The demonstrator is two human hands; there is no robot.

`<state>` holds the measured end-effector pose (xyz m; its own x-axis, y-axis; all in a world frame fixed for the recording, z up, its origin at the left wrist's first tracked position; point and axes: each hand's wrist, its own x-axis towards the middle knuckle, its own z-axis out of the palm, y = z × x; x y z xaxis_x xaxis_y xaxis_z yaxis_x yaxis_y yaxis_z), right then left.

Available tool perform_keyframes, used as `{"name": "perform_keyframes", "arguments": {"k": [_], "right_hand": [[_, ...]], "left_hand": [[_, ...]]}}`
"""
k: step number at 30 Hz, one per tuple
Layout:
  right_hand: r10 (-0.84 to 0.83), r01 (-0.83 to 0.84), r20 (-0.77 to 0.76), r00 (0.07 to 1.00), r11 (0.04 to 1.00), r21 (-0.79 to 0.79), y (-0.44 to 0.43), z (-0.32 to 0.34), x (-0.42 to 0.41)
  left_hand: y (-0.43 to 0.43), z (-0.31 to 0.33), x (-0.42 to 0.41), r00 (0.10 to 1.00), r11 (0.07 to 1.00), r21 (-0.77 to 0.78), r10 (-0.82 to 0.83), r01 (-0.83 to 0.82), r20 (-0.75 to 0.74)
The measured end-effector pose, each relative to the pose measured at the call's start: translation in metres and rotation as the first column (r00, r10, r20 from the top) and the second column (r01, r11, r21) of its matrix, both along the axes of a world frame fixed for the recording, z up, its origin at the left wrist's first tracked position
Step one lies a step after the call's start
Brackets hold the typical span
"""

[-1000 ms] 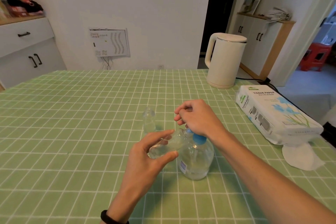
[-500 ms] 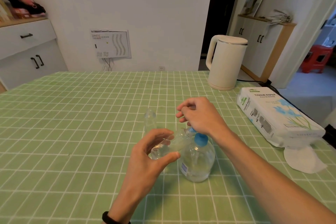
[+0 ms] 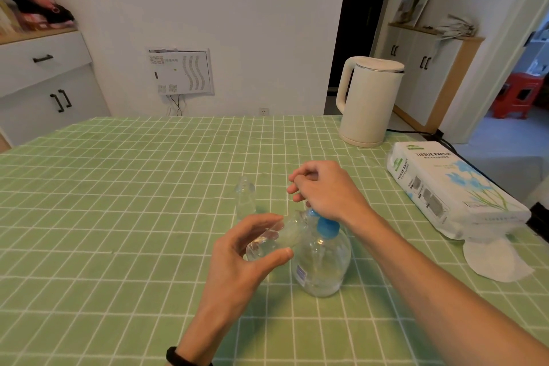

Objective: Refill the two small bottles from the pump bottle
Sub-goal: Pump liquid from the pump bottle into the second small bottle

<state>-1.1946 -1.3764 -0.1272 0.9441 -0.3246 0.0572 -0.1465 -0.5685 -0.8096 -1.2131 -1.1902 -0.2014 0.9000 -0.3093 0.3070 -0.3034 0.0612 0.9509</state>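
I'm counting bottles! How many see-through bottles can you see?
3: the tilted small bottle in the left hand, the upright small bottle standing beyond it, the pump bottle under the right hand.

Clr glossy plastic pump bottle (image 3: pixel 322 261), matt tablecloth (image 3: pixel 118 217)

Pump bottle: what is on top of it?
The right hand lies over its blue pump head, hiding the spout. The left hand holds a small bottle tilted up to it; where they meet is covered.
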Motion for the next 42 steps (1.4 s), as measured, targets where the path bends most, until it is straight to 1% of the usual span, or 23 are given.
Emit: {"name": "perform_keyframes", "arguments": {"k": [3, 7, 12, 15, 25, 28, 32, 35, 42], "right_hand": [[-0.004, 0.005, 0.018, 1.0, 0.999, -0.041, 0.0, 0.004, 0.0], [-0.034, 0.034, 0.036, 0.999, 0.999, 0.002, 0.0, 0.0, 0.001], [-0.053, 0.053, -0.007, 0.999, 0.998, 0.019, 0.001, -0.007, 0.0], [-0.06, 0.06, 0.004, 0.998, 0.998, 0.009, 0.001, -0.008, 0.0], [-0.053, 0.053, 0.002, 0.999, 0.998, -0.032, 0.002, 0.005, -0.002], [-0.061, 0.061, 0.002, 0.998, 0.998, -0.017, 0.003, 0.003, -0.001], [-0.081, 0.081, 0.007, 0.997, 0.997, 0.018, 0.001, -0.002, -0.001], [-0.082, 0.083, -0.03, 0.996, 0.996, 0.034, 0.002, -0.005, -0.001], [-0.092, 0.092, -0.029, 0.995, 0.996, 0.008, 0.003, -0.004, -0.003]], "left_hand": [[0.0, 0.003, -0.001, 1.0, 1.0, -0.006, 0.004, -0.004, -0.002], [0.0, 0.001, -0.001, 1.0, 1.0, -0.008, 0.002, -0.002, -0.019], [0.0, -0.004, 0.0, 0.999, 1.0, -0.012, -0.018, 0.017, -0.042], [0.0, -0.007, 0.001, 0.998, 1.0, 0.0, -0.02, 0.02, -0.057], [0.0, 0.001, 0.0, 1.0, 1.0, -0.013, 0.006, -0.006, -0.026], [0.001, 0.0, 0.0, 1.0, 1.0, -0.007, -0.001, 0.001, -0.024], [0.0, -0.003, 0.0, 0.999, 1.0, -0.003, 0.002, -0.002, -0.051], [-0.002, -0.006, -0.001, 0.998, 1.0, -0.013, -0.005, 0.004, -0.07], [-0.002, -0.009, -0.001, 0.996, 1.0, -0.014, -0.003, 0.002, -0.089]]}}
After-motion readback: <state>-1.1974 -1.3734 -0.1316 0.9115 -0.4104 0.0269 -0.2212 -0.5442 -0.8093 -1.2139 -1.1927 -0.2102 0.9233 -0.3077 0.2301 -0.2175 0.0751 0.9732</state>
